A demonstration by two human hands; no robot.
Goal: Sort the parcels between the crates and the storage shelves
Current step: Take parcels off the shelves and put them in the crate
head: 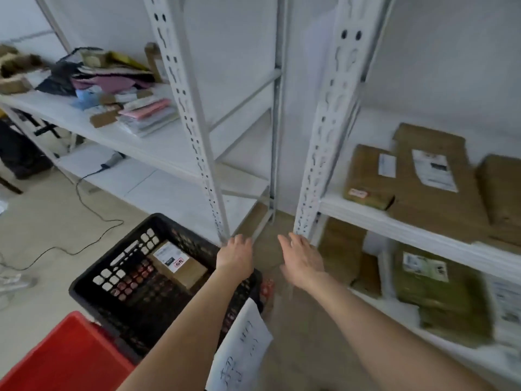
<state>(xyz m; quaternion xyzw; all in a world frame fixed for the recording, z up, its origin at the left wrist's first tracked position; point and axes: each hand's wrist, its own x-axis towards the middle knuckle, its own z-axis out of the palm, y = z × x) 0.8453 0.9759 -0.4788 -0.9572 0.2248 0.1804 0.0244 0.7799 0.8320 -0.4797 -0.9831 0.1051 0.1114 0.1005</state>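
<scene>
- Over the far right rim of the black crate, the left hand is held out. Its fingers are bent loosely downward and nothing is grasped by them.
- Just beside it, above the floor between the two racks, the right hand is stretched forward. Its fingers are straight and released, and nothing is held.
- One brown parcel with a white label and a red sticker is seen inside the black crate, near its far right corner.
- A white paper sheet with handwriting is hung at the near right corner of this crate; the words cannot be read.
- A red crate is placed just beside the near left side of the black crate.
- On the upper board of the right rack, three parcels in brown wrapping are laid. A small parcel is at the front left corner, a large parcel is touching it, and a third parcel is cut by the right edge of the view.
- On the lower board of the same rack, a green parcel is laid, and flat brown packets are seen at the left end.
- On the left rack board, a pile of soft parcels in pink, purple, blue and black is gathered, well apart from the right end.
- A black cable is laid on the floor beyond the black crate.
</scene>
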